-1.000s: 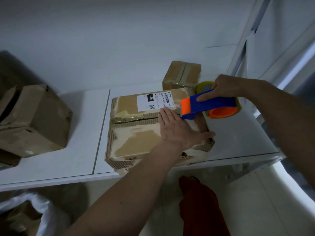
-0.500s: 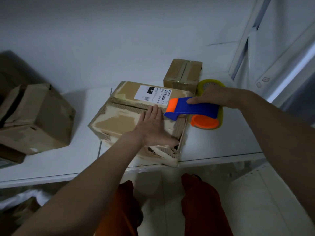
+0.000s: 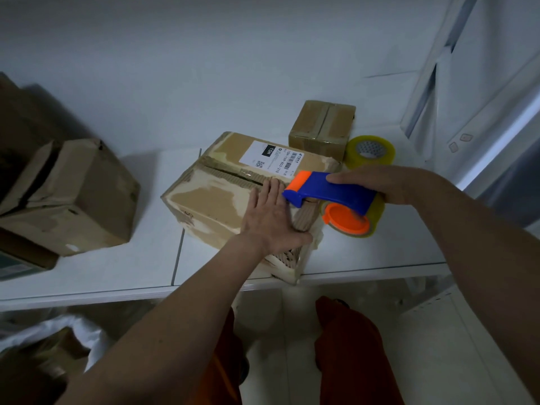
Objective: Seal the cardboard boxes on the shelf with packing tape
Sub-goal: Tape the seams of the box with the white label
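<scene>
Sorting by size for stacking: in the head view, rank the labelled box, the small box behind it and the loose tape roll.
1. labelled box
2. small box
3. tape roll, though both sit farther from the camera.

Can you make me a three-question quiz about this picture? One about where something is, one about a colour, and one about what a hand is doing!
1. Where is the spare tape roll?
A. Beside the small box
B. On the floor
C. On top of the labelled box

2. What colour is the tape dispenser handle?
A. Green
B. Blue
C. Black

3. What is the left hand doing?
A. Hanging at the person's side
B. Holding scissors
C. Pressing flat on the labelled box

Answers:
1 A, the roll sits right next to the small box on the shelf.
2 B, blue, with orange parts.
3 C, its fingers lie straight on the lid while the right hand grips the dispenser.
</scene>
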